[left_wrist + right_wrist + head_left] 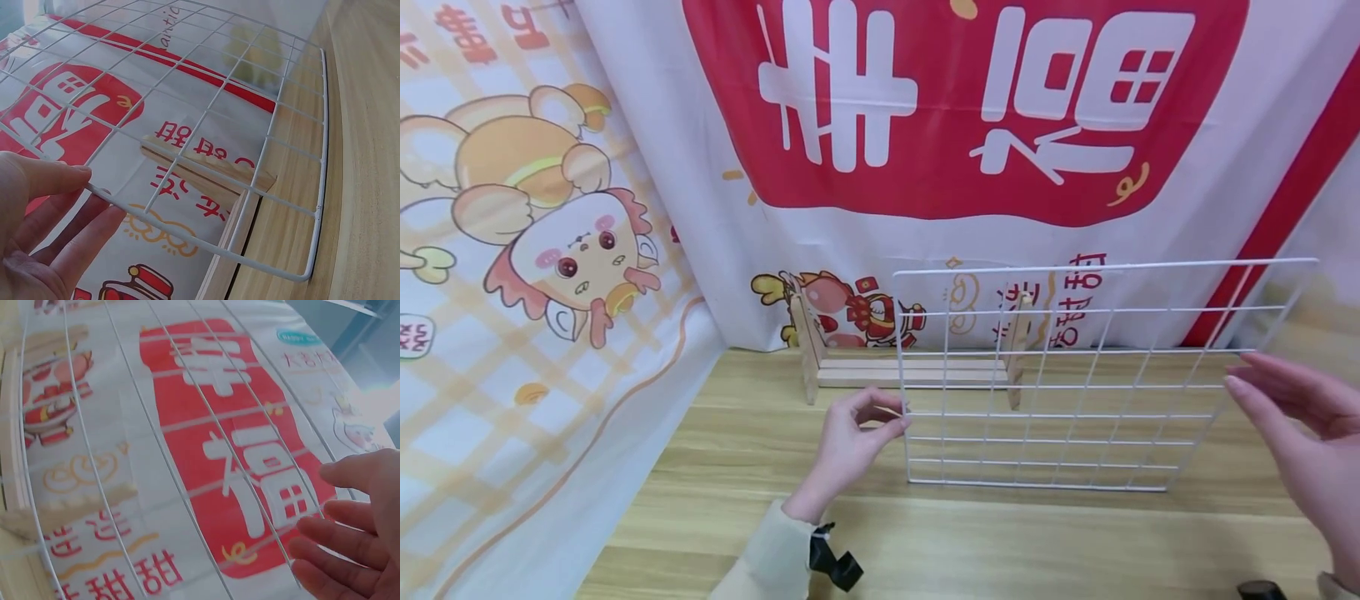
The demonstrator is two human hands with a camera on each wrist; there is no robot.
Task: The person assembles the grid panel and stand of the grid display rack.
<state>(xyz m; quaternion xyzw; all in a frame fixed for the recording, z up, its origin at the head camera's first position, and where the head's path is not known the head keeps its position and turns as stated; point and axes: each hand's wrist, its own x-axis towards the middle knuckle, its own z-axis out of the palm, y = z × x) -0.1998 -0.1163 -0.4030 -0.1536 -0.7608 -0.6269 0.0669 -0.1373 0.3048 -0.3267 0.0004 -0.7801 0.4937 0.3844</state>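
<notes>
A white wire grid panel [1105,267] stands upright on the wooden tabletop, its face toward the head camera. My left hand [853,437] pinches its left edge between thumb and fingers; the left wrist view shows the thumb [59,177] on one side of the edge wire and fingers on the other. On the right side, my right hand [1303,425] is spread beside the panel's right edge. Its fingers [340,534] look loosely straight in the right wrist view, and whether they touch the wire I cannot tell. Behind the panel stands a light wooden rack [857,375], partly seen through the mesh.
A white cloth with a large red patch [962,192] and white characters hangs at the back. Another cloth [535,350], checked and printed with a cartoon animal, covers the left side. The wood-grain tabletop [700,500] extends in front. A black strap [835,562] hangs by the left sleeve.
</notes>
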